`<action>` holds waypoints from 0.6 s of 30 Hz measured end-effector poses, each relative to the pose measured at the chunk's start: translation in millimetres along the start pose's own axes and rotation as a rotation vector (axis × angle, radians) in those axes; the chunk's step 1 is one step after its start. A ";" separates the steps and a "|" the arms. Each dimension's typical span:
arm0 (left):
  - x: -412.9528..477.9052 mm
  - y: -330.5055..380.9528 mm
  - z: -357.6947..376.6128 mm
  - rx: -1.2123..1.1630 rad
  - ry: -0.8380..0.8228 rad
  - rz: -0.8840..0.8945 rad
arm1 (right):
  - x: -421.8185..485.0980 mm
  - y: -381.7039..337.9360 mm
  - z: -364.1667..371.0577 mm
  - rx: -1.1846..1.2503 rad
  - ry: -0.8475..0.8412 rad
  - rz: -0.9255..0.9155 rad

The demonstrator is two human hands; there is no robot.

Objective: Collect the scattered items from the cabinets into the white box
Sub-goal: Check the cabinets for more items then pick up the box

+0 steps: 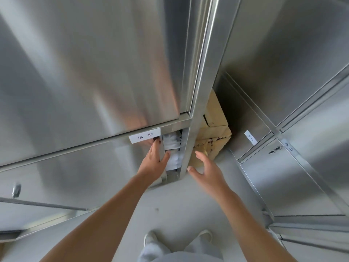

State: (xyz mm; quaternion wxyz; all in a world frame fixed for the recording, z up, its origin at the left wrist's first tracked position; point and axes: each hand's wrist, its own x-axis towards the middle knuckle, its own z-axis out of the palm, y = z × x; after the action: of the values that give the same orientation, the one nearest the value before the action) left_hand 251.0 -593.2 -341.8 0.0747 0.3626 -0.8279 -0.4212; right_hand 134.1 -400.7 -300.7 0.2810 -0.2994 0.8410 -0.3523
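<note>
Two hands meet at the centre of the frame: the left grip (154,161) is curled round the edge of a steel cabinet door (85,167) that stands ajar. White folded items (171,143) lie in the gap just beside its fingers. The right grip (205,170) holds nothing, fingers spread, near a cardboard box (215,140).

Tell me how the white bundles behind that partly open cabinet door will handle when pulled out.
The white bundles look soft and creased, so probably floppy, not stiff, and likely light for their bulk. They sit stacked in the narrow gap by the door edge that the left hand grips, so one may drag its neighbour out.
</note>
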 end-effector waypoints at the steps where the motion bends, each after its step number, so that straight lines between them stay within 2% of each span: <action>1: 1.6 3.6 6.2 0.008 -0.011 -0.007 | -0.6 3.5 -5.4 0.003 0.004 0.006; 8: 18.2 37.3 37.8 -0.015 -0.060 -0.026 | 1.0 22.0 -33.9 0.016 0.014 0.026; 18: 21.3 48.2 49.2 0.136 -0.129 -0.026 | -0.1 40.0 -60.9 0.000 0.030 0.027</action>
State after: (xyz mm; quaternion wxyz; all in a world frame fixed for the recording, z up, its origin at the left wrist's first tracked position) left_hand 188.5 -557.2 -340.7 -0.0091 0.3499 -0.8528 -0.3876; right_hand 80.4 -351.8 -295.0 0.2734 -0.2826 0.8490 -0.3531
